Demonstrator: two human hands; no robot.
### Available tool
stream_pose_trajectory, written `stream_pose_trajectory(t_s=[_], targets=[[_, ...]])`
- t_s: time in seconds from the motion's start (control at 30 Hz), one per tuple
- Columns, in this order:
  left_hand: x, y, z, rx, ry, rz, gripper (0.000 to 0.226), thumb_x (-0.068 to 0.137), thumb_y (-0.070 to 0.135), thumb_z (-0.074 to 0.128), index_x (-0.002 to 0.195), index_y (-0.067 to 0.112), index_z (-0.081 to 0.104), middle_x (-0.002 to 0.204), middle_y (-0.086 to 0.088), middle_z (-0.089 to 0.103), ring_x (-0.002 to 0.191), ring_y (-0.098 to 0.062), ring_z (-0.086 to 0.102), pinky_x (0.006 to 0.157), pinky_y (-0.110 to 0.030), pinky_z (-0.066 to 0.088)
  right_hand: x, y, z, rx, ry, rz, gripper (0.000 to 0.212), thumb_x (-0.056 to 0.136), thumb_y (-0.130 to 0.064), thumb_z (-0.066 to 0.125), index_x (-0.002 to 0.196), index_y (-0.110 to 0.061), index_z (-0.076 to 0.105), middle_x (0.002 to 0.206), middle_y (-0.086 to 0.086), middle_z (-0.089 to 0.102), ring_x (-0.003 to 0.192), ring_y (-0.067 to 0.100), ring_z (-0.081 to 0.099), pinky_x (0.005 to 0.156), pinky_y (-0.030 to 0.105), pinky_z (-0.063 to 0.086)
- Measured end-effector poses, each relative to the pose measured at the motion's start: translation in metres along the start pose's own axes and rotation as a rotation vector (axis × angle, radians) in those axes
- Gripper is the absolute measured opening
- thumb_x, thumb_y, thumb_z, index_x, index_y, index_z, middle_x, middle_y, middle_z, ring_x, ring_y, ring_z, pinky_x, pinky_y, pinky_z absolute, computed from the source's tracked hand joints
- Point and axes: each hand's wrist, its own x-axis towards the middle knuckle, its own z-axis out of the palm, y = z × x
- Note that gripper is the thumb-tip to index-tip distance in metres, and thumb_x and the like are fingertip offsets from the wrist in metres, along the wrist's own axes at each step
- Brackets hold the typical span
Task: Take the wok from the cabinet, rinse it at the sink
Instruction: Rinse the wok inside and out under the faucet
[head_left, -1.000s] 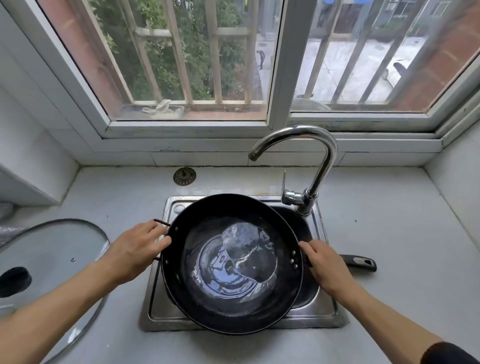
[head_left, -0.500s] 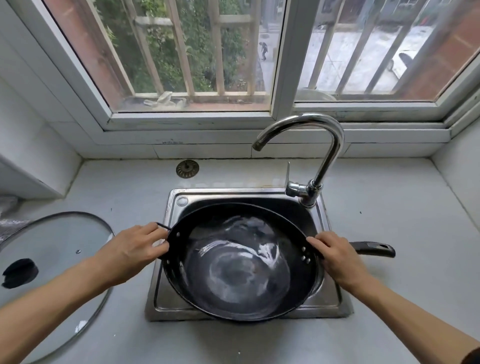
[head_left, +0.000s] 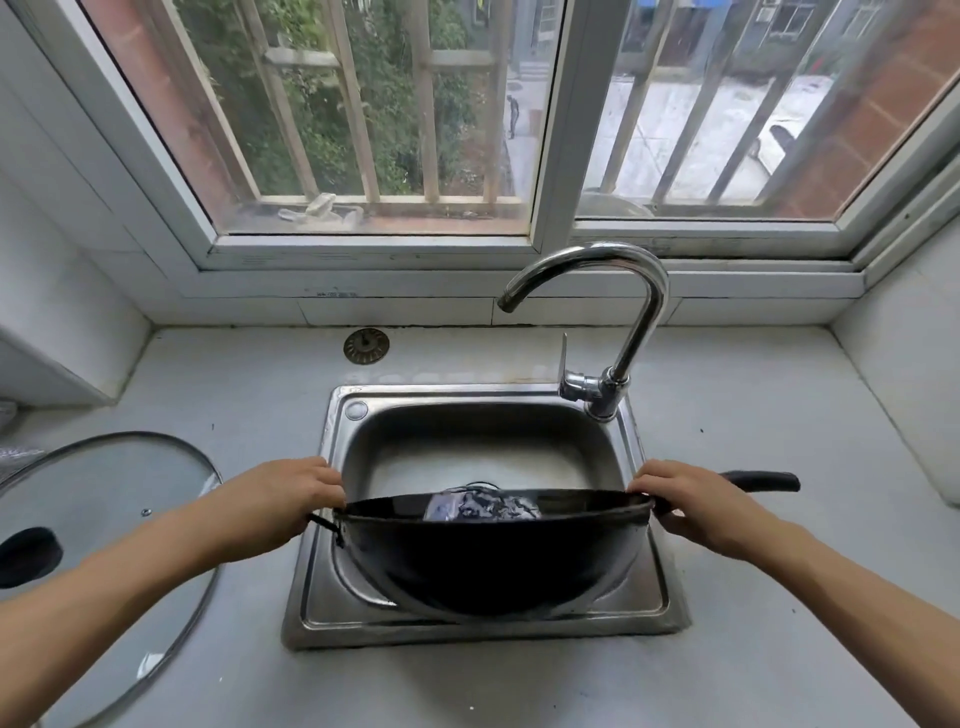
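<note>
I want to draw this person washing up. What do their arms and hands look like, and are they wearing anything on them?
Both forearms are bare as far as the picture shows. The left hand and right hand have no gloves, and I can see no rings, watch or bracelet. No sleeve shows on either arm.

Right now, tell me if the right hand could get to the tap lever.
Probably yes, but not freely: the right hand grips the tilted wok by its handle. The path up to the lever looks open, so it must let go first.

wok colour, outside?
Black, glossy. The wok is tilted over the sink; its underside shows clearly in the head view.
</note>
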Motion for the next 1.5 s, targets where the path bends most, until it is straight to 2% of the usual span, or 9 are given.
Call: stream_pose_trajectory(t_s=[0.27,0.43,0.57,0.7,0.87,1.0,1.17,1.4,1.5], targets=[[-0.008,0.002,-0.032,-0.061,0.046,-0.057,0.048,0.073,0.0,0.054,0.111,0.027,0.065,0.108,0.013,0.062,0.109,-0.01,0.054,0.083,-0.021,0.043,0.001,-0.006,-0.028,0.038,-0.03,-0.005,0.029,0.081,0.001,0.062,0.103,-0.018,0.064,0.099,-0.007,0.057,0.086,0.009,0.056,0.081,0.028,0.049],[-0.017,0.016,-0.035,0.161,0.193,0.031,0.051,0.041,-0.002,0.084,0.081,0.027,0.069,0.081,0.015,0.065,0.079,-0.011,0.065,0.046,-0.018,0.046,-0.002,-0.011,-0.032,-0.01,0.009,-0.002,0.035,0.083,-0.003,0.064,0.114,-0.019,0.064,0.109,-0.008,0.059,0.096,0.011,0.057,0.087,0.026,0.047],[-0.017,0.007,-0.032,-0.007,0.098,-0.021,0.048,0.07,-0.001,0.057,0.105,0.031,0.066,0.103,0.016,0.062,0.103,-0.008,0.056,0.076,-0.014,0.038,0.0,-0.012,-0.038,-0.005,-0.041,0.004,0.032,0.082,-0.003,0.063,0.107,-0.023,0.064,0.105,-0.011,0.059,0.092,0.008,0.058,0.084,0.024,0.047],[-0.021,0.0,-0.036,-0.272,0.025,-0.039,0.059,0.061,-0.002,0.044,0.1,0.037,0.064,0.089,0.025,0.057,0.085,0.004,0.052,0.074,-0.007,0.036,-0.002,-0.014,-0.038,0.051,-0.068,-0.012,0.04,0.079,0.0,0.063,0.095,-0.037,0.057,0.092,-0.021,0.052,0.082,-0.002,0.054,0.078,0.018,0.046],[-0.023,0.001,-0.027,-0.015,0.052,-0.051,0.052,0.07,-0.003,0.052,0.109,0.031,0.062,0.108,0.017,0.06,0.105,-0.008,0.052,0.079,-0.012,0.036,-0.003,-0.011,-0.03,0.011,-0.039,-0.001,0.035,0.081,-0.005,0.066,0.107,-0.027,0.06,0.104,-0.013,0.055,0.087,0.005,0.057,0.081,0.024,0.048],[-0.032,0.019,-0.026,0.225,0.239,0.006,0.051,0.046,-0.014,0.071,0.082,0.021,0.064,0.089,0.01,0.065,0.075,-0.017,0.062,0.039,-0.024,0.045,-0.005,-0.01,-0.024,-0.029,-0.004,0.041,0.042,0.081,-0.007,0.068,0.116,-0.027,0.056,0.11,-0.011,0.053,0.088,0.006,0.056,0.08,0.021,0.047],[-0.036,0.023,-0.021,0.325,0.276,-0.038,0.06,0.043,-0.014,0.069,0.094,0.017,0.068,0.104,0.001,0.067,0.077,-0.023,0.063,0.034,-0.028,0.046,-0.01,-0.015,-0.026,-0.002,0.015,0.07,0.052,0.081,-0.005,0.067,0.122,-0.032,0.053,0.104,-0.017,0.05,0.087,0.002,0.053,0.079,0.014,0.044],[-0.04,0.017,-0.017,0.317,0.226,-0.122,0.09,0.037,-0.004,0.067,0.123,0.021,0.057,0.121,-0.002,0.064,0.095,-0.025,0.063,0.059,-0.031,0.055,-0.013,-0.034,-0.032,0.004,0.103,0.097,0.049,0.079,-0.004,0.064,0.118,-0.032,0.051,0.087,-0.021,0.044,0.083,0.004,0.045,0.075,0.015,0.039],[-0.044,0.016,-0.021,0.25,0.122,-0.203,0.123,0.041,0.002,0.07,0.152,0.034,0.026,0.147,-0.008,0.046,0.117,-0.028,0.056,0.079,-0.034,0.055,-0.014,-0.045,-0.035,-0.035,0.184,0.098,0.051,0.077,-0.001,0.065,0.119,-0.026,0.053,0.085,-0.025,0.04,0.082,-0.002,0.042,0.073,0.015,0.035]])
